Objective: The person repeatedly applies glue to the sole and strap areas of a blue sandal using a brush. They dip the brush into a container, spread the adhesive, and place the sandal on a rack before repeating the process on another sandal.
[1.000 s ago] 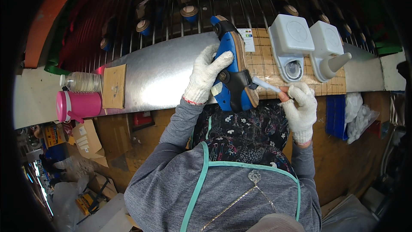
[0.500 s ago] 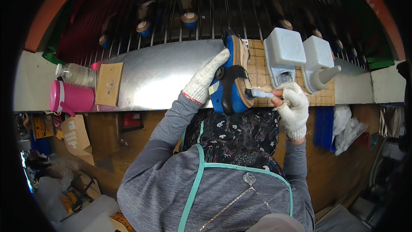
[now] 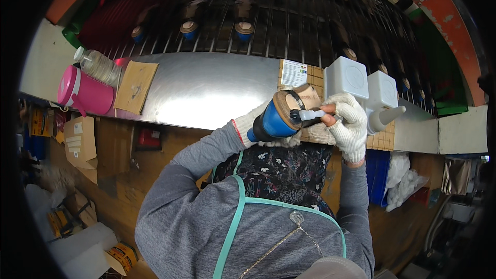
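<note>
My gloved left hand is wrapped round a blue and black shoe upper, held above the bench's front edge. The shoe's tan underside is tilted up and its blue rounded end points toward me. Some left fingers are hidden beneath it. Between the bare fingertips of my gloved right hand is a small brush with a whitish handle. Its dark bristles touch or nearly touch the rim of the underside. Just beyond the right hand stand a white square container and a second white container with a spout.
A metal bench runs across, with a rack of rods behind it carrying several shoes. On the left are a pink jug, a clear bottle and a cardboard piece. A printed card lies behind the shoe.
My left hand has turned the shoe, so its underside now faces up more and its blue end points toward me. The brush has shifted slightly left with my right hand.
</note>
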Demonstrator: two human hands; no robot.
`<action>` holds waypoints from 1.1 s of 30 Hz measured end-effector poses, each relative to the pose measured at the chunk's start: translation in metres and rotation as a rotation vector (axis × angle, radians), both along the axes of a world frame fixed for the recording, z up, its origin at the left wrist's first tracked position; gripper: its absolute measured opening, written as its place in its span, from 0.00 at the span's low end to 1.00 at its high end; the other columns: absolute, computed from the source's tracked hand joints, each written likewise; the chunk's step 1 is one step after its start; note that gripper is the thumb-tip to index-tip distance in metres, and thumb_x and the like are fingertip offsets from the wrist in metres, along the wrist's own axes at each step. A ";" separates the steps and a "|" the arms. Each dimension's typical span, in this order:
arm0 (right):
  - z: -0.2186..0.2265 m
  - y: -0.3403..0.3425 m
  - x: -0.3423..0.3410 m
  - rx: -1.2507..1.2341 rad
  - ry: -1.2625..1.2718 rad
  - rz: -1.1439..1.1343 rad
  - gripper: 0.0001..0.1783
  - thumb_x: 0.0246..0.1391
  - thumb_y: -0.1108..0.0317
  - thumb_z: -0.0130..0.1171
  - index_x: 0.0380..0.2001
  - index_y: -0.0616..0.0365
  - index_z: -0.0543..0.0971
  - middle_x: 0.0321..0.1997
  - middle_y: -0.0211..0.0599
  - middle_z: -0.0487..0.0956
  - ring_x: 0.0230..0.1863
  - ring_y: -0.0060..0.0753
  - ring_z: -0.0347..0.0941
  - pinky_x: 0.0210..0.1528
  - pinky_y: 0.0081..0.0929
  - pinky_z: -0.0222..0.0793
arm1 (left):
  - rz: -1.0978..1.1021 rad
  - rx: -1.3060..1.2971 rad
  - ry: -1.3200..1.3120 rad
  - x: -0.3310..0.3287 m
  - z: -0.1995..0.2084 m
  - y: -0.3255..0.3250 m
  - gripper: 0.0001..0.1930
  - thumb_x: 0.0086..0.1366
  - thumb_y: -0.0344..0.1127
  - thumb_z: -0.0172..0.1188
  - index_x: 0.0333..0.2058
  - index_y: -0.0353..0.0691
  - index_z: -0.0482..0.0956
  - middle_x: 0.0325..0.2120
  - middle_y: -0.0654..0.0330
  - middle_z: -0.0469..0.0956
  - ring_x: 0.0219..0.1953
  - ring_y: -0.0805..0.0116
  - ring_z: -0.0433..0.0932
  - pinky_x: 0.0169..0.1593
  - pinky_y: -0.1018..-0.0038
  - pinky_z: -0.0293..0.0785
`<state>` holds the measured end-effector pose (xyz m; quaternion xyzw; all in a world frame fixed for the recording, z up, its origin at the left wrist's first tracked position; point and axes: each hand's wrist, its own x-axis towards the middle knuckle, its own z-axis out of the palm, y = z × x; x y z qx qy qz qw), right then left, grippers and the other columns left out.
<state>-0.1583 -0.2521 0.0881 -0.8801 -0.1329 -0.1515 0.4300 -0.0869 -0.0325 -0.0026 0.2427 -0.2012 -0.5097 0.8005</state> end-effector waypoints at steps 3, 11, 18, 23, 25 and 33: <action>-0.002 0.001 0.009 -0.015 0.004 0.046 0.12 0.46 0.61 0.71 0.32 0.58 0.87 0.35 0.37 0.82 0.42 0.39 0.77 0.44 0.34 0.71 | -0.214 -0.474 0.180 -0.010 -0.008 -0.003 0.28 0.75 0.44 0.52 0.68 0.38 0.61 0.57 0.44 0.74 0.53 0.56 0.81 0.53 0.65 0.84; -0.018 -0.006 0.022 -0.071 0.062 0.216 0.12 0.41 0.61 0.71 0.28 0.56 0.87 0.34 0.35 0.82 0.37 0.36 0.73 0.41 0.33 0.69 | -0.242 -0.426 0.212 -0.055 -0.025 0.001 0.29 0.76 0.46 0.50 0.69 0.37 0.59 0.59 0.40 0.70 0.57 0.53 0.77 0.57 0.61 0.81; -0.018 -0.012 0.019 -0.201 -0.006 0.229 0.10 0.41 0.63 0.72 0.28 0.56 0.87 0.32 0.34 0.82 0.36 0.35 0.73 0.40 0.32 0.68 | -0.356 -0.467 0.224 -0.065 -0.025 -0.008 0.31 0.75 0.50 0.50 0.68 0.37 0.59 0.58 0.38 0.70 0.58 0.50 0.76 0.57 0.58 0.81; -0.011 -0.020 0.019 -0.207 0.071 0.263 0.10 0.42 0.63 0.71 0.28 0.56 0.87 0.32 0.34 0.82 0.36 0.35 0.73 0.41 0.32 0.68 | -0.443 -0.466 0.214 -0.065 -0.029 -0.014 0.33 0.74 0.53 0.50 0.68 0.36 0.58 0.58 0.36 0.70 0.59 0.47 0.76 0.57 0.56 0.81; -0.005 -0.028 0.021 -0.170 0.104 0.314 0.09 0.42 0.63 0.71 0.27 0.56 0.87 0.32 0.34 0.81 0.36 0.35 0.73 0.41 0.31 0.68 | -0.479 -0.464 0.208 -0.063 -0.032 -0.017 0.34 0.74 0.54 0.50 0.68 0.36 0.58 0.58 0.36 0.70 0.59 0.47 0.75 0.58 0.55 0.81; 0.008 -0.033 -0.007 -0.119 -0.081 -0.147 0.06 0.48 0.70 0.69 0.29 0.61 0.84 0.34 0.36 0.80 0.36 0.33 0.74 0.40 0.28 0.70 | -0.024 -0.169 0.182 0.008 -0.065 -0.008 0.42 0.69 0.64 0.54 0.68 0.37 0.59 0.58 0.37 0.72 0.59 0.47 0.76 0.57 0.53 0.81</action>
